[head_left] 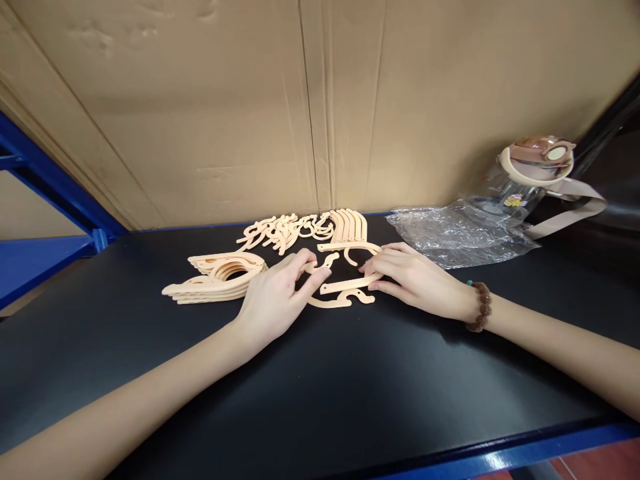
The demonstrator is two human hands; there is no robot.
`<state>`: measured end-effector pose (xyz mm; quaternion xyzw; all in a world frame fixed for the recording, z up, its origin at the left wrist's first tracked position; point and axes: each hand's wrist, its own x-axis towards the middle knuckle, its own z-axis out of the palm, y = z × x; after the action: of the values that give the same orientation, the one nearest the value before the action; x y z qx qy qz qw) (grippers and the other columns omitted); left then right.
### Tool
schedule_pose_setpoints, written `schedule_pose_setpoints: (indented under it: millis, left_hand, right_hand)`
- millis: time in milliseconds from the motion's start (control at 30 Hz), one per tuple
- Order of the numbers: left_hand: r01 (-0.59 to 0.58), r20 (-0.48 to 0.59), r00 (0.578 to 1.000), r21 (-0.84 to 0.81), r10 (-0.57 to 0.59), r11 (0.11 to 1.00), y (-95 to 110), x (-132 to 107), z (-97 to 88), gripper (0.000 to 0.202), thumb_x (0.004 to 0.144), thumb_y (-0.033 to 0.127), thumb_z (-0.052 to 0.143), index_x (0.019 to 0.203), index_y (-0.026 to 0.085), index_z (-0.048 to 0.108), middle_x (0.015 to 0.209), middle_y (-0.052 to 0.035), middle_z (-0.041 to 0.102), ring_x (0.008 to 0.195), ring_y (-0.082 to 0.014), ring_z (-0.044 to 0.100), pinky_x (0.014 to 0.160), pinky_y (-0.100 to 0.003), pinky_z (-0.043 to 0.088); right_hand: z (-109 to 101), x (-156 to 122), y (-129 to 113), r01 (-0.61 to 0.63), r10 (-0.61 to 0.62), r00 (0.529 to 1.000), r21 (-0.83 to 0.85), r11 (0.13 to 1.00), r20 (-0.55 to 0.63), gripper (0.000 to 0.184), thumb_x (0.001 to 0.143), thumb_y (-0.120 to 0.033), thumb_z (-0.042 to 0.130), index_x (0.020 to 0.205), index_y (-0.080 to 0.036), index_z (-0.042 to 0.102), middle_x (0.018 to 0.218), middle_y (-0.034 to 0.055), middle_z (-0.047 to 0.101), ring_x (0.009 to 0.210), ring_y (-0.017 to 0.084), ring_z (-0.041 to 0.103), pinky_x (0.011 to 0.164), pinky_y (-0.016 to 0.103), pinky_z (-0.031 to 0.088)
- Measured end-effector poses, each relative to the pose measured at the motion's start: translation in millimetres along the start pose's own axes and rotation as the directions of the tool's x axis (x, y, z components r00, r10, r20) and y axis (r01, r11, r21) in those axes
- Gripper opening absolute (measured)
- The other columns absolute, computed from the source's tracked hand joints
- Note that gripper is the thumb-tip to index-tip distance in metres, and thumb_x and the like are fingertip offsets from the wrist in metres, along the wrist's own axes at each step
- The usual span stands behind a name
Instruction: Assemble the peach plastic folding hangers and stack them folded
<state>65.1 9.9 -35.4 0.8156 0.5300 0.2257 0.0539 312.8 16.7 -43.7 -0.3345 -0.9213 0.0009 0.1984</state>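
My left hand (277,290) pinches a small beige hanger hook (330,261) between thumb and fingers. In my right hand (417,275) is one end of a straight beige hanger arm (345,287), its other end with a hole pointing left. A loose hook (333,303) lies on the black surface just below that arm. Behind my right fingers lies another hanger arm (350,247), with a curved hook (351,257) next to it. To the left of my left hand is a stack of beige hanger pieces (215,288), partly hidden by the hand.
At the back lies a jumbled pile of hooks (280,232) beside a row of hanger arms (349,225). A crumpled clear plastic bag (450,233) and a strapped water bottle (525,187) stand at the right. Cardboard (225,120) walls the back; a blue shelf edge (515,457) runs along the front.
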Motion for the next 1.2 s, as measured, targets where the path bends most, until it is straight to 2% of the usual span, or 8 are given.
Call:
schedule_pose_setpoints:
  millis: [133,300,433,600,700,867,1067,1200]
  left_hand:
    - [-0.017,-0.021,1.000,0.067,0.018,0.998,2.3,-0.2,-2.0,0.041,0.091,0.056,0.040,0.073,0.021,0.048,0.062,0.0061,0.057,0.052,-0.0121,0.051,0.054,-0.023,0.032]
    - [-0.065,-0.048,0.996,0.122,0.071,0.990,5.2,-3.3,-2.6,0.052,0.080,0.068,0.049,0.064,0.020,0.041,0.050,0.0064,0.049,0.046,-0.0119,0.046,0.049,-0.022,0.027]
    - [-0.072,-0.043,0.996,0.151,0.080,0.986,4.2,-2.9,-1.9,0.051,0.091,0.059,0.039,0.059,0.019,0.036,0.048,0.0051,0.046,0.043,-0.0110,0.044,0.048,-0.023,0.025]
    - [-0.117,0.036,0.993,0.128,0.113,0.985,-1.0,-0.4,0.7,0.037,0.098,0.041,0.032,0.069,0.019,0.043,0.064,0.0030,0.056,0.057,-0.0135,0.053,0.052,-0.023,0.031]
    - [-0.137,0.078,0.989,0.113,0.129,0.984,-2.4,0.1,3.2,0.034,0.099,0.036,0.028,0.074,0.020,0.044,0.069,0.0015,0.054,0.062,-0.0149,0.054,0.055,-0.024,0.035]
    - [-0.151,0.073,0.987,0.067,0.146,0.986,-0.3,-0.7,2.7,0.035,0.099,0.034,0.026,0.069,0.020,0.039,0.066,0.0018,0.050,0.060,-0.0151,0.052,0.055,-0.025,0.035]
    - [-0.147,0.072,0.988,0.102,0.140,0.984,3.9,-1.0,-0.9,0.043,0.091,0.052,0.043,0.063,0.020,0.034,0.054,0.0048,0.047,0.047,-0.0120,0.046,0.048,-0.023,0.027]
    - [-0.175,0.090,0.982,0.108,0.166,0.979,3.4,-0.7,-0.1,0.041,0.093,0.050,0.042,0.065,0.020,0.039,0.050,0.0065,0.045,0.043,-0.0114,0.046,0.046,-0.022,0.025]
  right_hand:
    - [-0.6,-0.2,1.5,0.009,-0.010,0.999,-0.019,1.000,-0.039,0.012,0.096,-0.023,0.046,0.093,-0.020,0.057,0.091,0.0008,0.066,0.094,0.017,0.058,0.103,0.038,0.031]
    - [-1.0,0.1,2.0,-0.009,0.009,0.999,0.010,1.000,-0.046,0.011,0.096,-0.022,0.044,0.092,-0.021,0.055,0.094,0.0018,0.065,0.092,0.018,0.056,0.098,0.039,0.033]
    - [0.4,0.0,4.1,-0.037,0.039,0.997,0.032,0.999,-0.063,0.010,0.095,-0.022,0.046,0.091,-0.021,0.055,0.090,0.0013,0.064,0.092,0.018,0.056,0.093,0.037,0.036]
    - [1.1,-0.4,6.5,-0.068,0.075,0.994,0.088,0.994,-0.083,0.005,0.093,-0.023,0.051,0.089,-0.021,0.053,0.087,-0.0001,0.064,0.087,0.017,0.057,0.090,0.035,0.037]
    - [1.4,-0.4,7.0,-0.075,0.086,0.991,0.099,0.992,-0.105,0.005,0.093,-0.023,0.053,0.088,-0.021,0.053,0.086,-0.0004,0.064,0.086,0.017,0.057,0.089,0.036,0.037]
    - [2.0,-0.7,7.4,-0.078,0.089,0.988,0.094,0.993,-0.127,0.005,0.092,-0.025,0.054,0.088,-0.022,0.055,0.085,0.0000,0.065,0.087,0.019,0.057,0.088,0.037,0.039]
    - [1.5,-1.1,5.8,-0.061,0.072,0.988,0.082,0.995,-0.140,0.007,0.092,-0.027,0.054,0.087,-0.022,0.055,0.085,0.0007,0.065,0.087,0.019,0.058,0.087,0.037,0.040]
    - [1.7,-1.6,5.1,-0.050,0.060,0.987,0.076,0.996,-0.148,0.009,0.093,-0.027,0.053,0.086,-0.022,0.056,0.085,0.0009,0.065,0.084,0.019,0.058,0.085,0.037,0.041]
